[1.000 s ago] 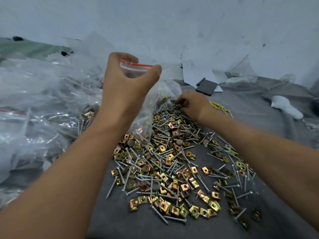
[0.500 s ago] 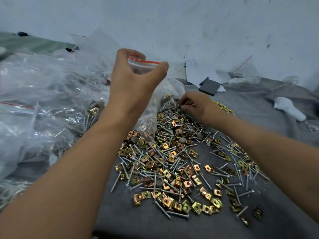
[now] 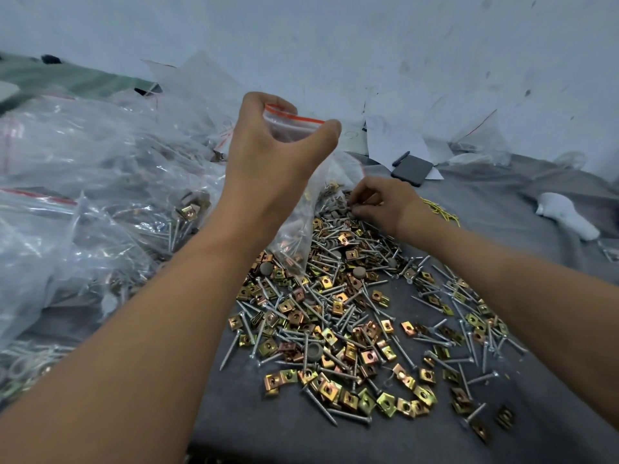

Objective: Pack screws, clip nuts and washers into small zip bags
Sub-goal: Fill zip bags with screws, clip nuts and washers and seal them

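Loose pile of screws and clip nuts centre of surface. Packed bags heaped left. Zip bag held above pile's rear-left edge. Phone behind, papers under it.

Packing workshop, loose screws, heaped bags

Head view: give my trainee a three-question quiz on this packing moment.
1. True or false: the left hand holds the small clear red-striped zip bag above the pile.
2. The right hand picks at: A) grey round washers B) black flat phone C) white cloth lump
3. Fill in: loose silver screws and brass clip nuts lie on a ___ cloth.

Key: 1 true; 2 A; 3 grey.
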Demonstrator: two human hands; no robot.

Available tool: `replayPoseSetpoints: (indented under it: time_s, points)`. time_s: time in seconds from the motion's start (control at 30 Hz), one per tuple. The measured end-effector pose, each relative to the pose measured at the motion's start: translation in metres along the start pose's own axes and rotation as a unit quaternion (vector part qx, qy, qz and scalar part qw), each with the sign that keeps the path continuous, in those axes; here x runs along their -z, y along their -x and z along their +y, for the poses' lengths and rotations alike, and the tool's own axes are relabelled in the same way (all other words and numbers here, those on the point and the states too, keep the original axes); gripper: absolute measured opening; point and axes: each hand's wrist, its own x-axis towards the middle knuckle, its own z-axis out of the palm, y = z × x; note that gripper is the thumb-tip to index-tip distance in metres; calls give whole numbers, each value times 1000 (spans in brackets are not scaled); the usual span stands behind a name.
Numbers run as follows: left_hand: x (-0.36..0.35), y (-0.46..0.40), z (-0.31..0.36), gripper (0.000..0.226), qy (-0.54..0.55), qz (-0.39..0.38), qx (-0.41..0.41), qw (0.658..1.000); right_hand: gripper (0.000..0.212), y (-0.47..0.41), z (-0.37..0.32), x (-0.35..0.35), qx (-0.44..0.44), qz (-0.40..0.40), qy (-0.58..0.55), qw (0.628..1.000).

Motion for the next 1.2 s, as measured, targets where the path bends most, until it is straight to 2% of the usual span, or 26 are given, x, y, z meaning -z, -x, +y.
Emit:
replayPoseSetpoints:
  time_s: [0.17, 0.43, 0.73, 0.93, 1.2]
  points:
    - [-1, 1, 1, 46, -4, -3, -2, 1000, 26, 0, 1, -1, -23, -17, -2, 1000]
    - [-2, 3, 1, 44, -7, -7, 1, 1000, 33, 2, -3, 3, -3, -59, 72, 996]
    - [-2, 3, -1, 45, -3, -13, 1, 1000, 16, -1, -14, 5, -23, -26, 42, 999]
    - [-2, 3, -1, 45, -9, -14, -2, 1000, 21, -2, -17, 5, 46, -54, 164, 984]
    - [-1, 3, 0, 46, -19, -18, 3, 1000, 19, -1, -24, 8, 18, -40, 139, 989]
